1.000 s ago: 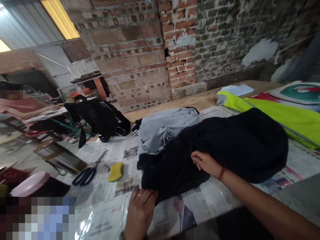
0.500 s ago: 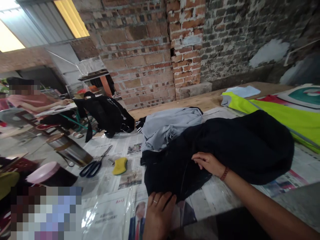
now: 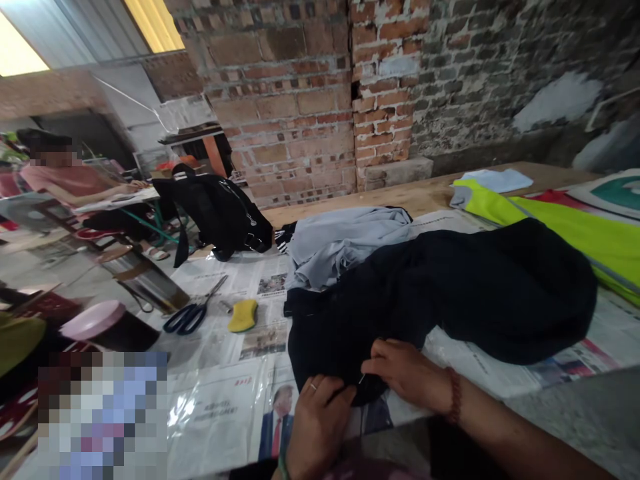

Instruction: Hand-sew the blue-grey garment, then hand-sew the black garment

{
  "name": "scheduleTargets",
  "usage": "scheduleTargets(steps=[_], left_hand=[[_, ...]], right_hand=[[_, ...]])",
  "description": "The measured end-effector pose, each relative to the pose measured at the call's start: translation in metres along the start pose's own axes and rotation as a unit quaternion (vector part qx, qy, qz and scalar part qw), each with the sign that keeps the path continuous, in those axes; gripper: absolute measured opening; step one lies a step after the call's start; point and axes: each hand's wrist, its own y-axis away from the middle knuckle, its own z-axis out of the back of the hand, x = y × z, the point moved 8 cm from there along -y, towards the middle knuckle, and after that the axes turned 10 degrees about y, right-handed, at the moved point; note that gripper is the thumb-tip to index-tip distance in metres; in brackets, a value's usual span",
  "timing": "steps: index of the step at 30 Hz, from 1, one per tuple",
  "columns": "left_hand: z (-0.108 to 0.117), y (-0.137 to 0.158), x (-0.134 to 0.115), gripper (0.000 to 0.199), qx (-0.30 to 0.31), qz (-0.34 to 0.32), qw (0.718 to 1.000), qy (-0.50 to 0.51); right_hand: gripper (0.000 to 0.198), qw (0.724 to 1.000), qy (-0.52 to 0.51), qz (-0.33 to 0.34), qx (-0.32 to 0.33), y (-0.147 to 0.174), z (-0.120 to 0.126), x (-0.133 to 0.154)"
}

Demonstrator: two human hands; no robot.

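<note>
A dark navy garment [image 3: 490, 287] lies spread and rumpled over the newspaper-covered table. My left hand [image 3: 323, 413], with a ring on one finger, is closed on the garment's near edge, its thumb hidden. Just right of it, my right hand [image 3: 400, 370] is in a pinch close above the same edge. A thin, pale, needle-like sliver [image 3: 363, 378] shows at its fingertips, apparently a sewing needle. A light grey garment [image 3: 350, 237] lies bunched behind the navy one.
Scissors [image 3: 193, 317] and a yellow sponge [image 3: 243, 315] lie to the left. Beyond them stand a metal flask [image 3: 150, 283] and a pink-lidded container [image 3: 100, 320]. A black bag [image 3: 215, 213] sits farther back; a neon-yellow garment [image 3: 560, 230] is at right. A person [image 3: 75, 180] sits far left.
My right hand has come down and left, from above the garment to beside my left hand. The line of thread seen running down from it earlier no longer shows. The view has shifted slightly.
</note>
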Motion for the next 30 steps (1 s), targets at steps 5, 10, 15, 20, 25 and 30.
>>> scheduleTargets(steps=[5, 10, 15, 20, 25, 30], left_hand=[[-0.001, 0.002, 0.001, 0.023, 0.004, 0.001, 1.0, 0.007], [0.003, -0.001, -0.003, 0.026, -0.004, -0.01, 1.0, 0.003], [0.006, -0.004, -0.005, 0.029, -0.003, -0.006, 1.0, -0.008], [0.007, -0.007, -0.007, 0.031, 0.0, -0.02, 1.0, -0.014], [0.007, -0.008, -0.009, 0.033, 0.001, -0.027, 1.0, -0.004], [0.008, -0.008, 0.006, 0.023, -0.023, 0.027, 0.997, 0.071]], right_hand=[[0.027, 0.999, 0.025, -0.009, 0.037, -0.001, -0.008, 0.004], [0.026, 0.998, 0.032, 0.006, 0.061, -0.004, -0.005, 0.011], [0.034, 0.998, -0.037, 0.021, 0.046, -0.007, 0.0, 0.017], [0.034, 0.975, -0.216, -0.048, -0.027, -0.017, 0.007, 0.011], [0.032, 0.959, -0.264, -0.096, -0.03, -0.027, -0.004, 0.011], [0.035, 0.963, -0.261, -0.06, -0.013, -0.03, -0.012, 0.018]])
